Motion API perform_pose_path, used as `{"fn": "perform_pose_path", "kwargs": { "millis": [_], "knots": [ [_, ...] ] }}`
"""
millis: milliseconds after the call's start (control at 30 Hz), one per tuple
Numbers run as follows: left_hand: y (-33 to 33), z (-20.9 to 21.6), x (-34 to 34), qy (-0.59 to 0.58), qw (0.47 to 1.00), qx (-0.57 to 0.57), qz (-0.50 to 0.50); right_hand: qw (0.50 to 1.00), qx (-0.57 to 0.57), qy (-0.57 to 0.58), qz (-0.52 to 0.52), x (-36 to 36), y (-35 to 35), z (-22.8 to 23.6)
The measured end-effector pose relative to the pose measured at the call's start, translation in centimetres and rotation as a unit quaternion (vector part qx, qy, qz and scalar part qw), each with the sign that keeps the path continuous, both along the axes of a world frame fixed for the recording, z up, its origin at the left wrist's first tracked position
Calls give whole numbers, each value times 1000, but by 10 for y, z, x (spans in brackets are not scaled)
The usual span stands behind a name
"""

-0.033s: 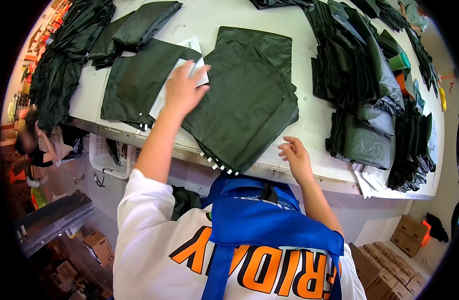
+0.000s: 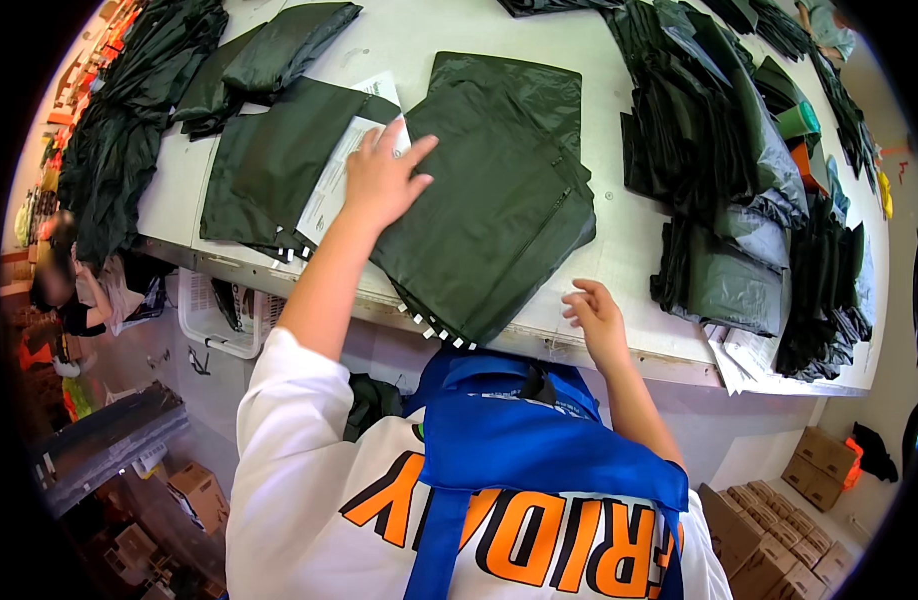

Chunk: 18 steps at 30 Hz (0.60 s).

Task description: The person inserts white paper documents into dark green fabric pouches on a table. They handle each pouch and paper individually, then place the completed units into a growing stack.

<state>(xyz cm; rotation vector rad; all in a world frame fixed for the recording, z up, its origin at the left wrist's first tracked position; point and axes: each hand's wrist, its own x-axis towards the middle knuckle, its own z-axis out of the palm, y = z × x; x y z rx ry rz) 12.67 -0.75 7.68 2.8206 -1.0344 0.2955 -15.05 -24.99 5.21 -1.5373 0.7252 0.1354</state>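
A stack of folded dark green garments (image 2: 484,215) lies in front of me at the table's near edge, a zip line and several small white tags showing on it. My left hand (image 2: 387,182) has its fingers spread at the stack's left side, over a white printed sheet (image 2: 329,195). Whether its fingertips touch the cloth I cannot tell. That sheet rests partly on another folded dark green pile (image 2: 279,160) to the left. Right of the stack, my right hand (image 2: 599,318) hovers by the table edge, fingers loosely bent and apart, with nothing in it.
Heaps of dark garments (image 2: 704,130) cover the right side of the white table (image 2: 609,260), with papers (image 2: 744,360) beneath. More dark cloth (image 2: 129,130) hangs over the left end. A white plastic basket (image 2: 214,325) is below the edge. Cardboard boxes (image 2: 819,465) stand at lower right.
My left hand has shifted slightly right, toward the garment stack. My right hand has moved a little to the right and down. The garments look nearly unchanged.
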Motion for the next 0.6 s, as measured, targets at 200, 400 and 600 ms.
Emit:
{"fn": "perform_pose_path", "kwargs": {
  "millis": [200,400,600],
  "knots": [
    [8,-21,30,-27,994,101,37,995,-49,3,-90,-86,-58,3],
    [58,-9,29,-20,954,275,117,868,-178,-18,-463,-184,-167,-5],
    [-36,-28,-75,181,975,5,-129,733,-271,84,-618,-224,-287,-66]
  ]
}}
